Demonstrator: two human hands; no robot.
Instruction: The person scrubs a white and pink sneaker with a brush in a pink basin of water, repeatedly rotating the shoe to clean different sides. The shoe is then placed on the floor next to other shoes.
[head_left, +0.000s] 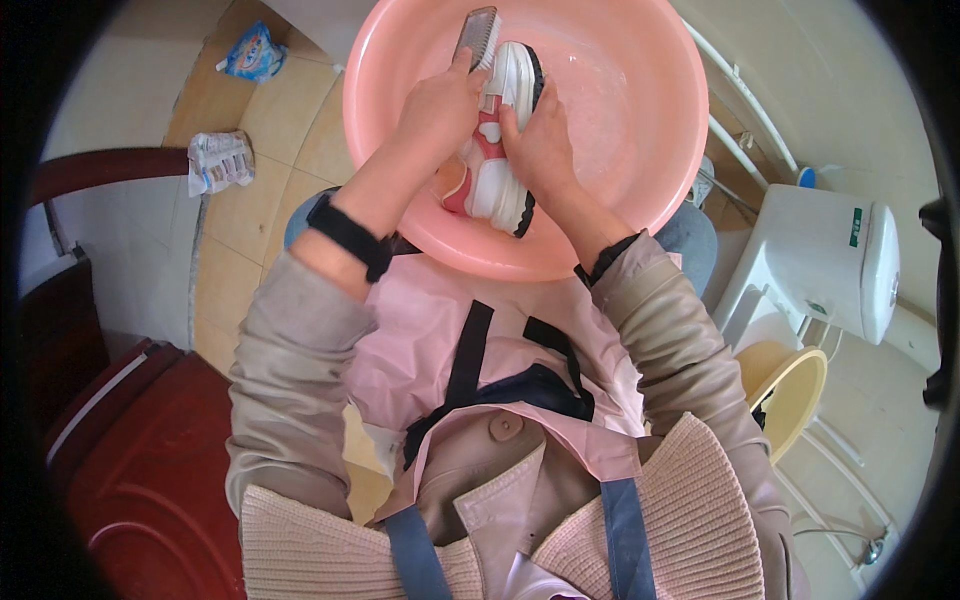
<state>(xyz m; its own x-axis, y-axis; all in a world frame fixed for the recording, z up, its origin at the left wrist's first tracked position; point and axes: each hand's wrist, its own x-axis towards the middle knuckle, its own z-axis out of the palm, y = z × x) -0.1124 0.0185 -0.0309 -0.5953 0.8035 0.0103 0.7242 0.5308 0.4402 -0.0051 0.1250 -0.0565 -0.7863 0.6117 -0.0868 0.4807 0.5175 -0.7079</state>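
Observation:
My left hand (442, 109) grips a scrubbing brush (478, 34) with pale bristles turned toward the shoe. A white and pinkish-red sneaker (491, 176) with a black outsole lies tilted on its side, toe pointing away from me. My right hand (541, 142) holds the sneaker around its middle, thumb on the upper and fingers at the sole. Both hands are over a large pink plastic basin (652, 112), whose near rim rests by my lap. Glints show on the basin's bottom; the depth of any water cannot be told.
Two plastic packets, a blue one (255, 54) and a white one (221, 163), lie on the tiled floor to the left. A dark red lidded object (157, 465) stands lower left. On the right are a white toilet tank (817, 259), a yellow bucket (806, 405) and white pipes (739, 90).

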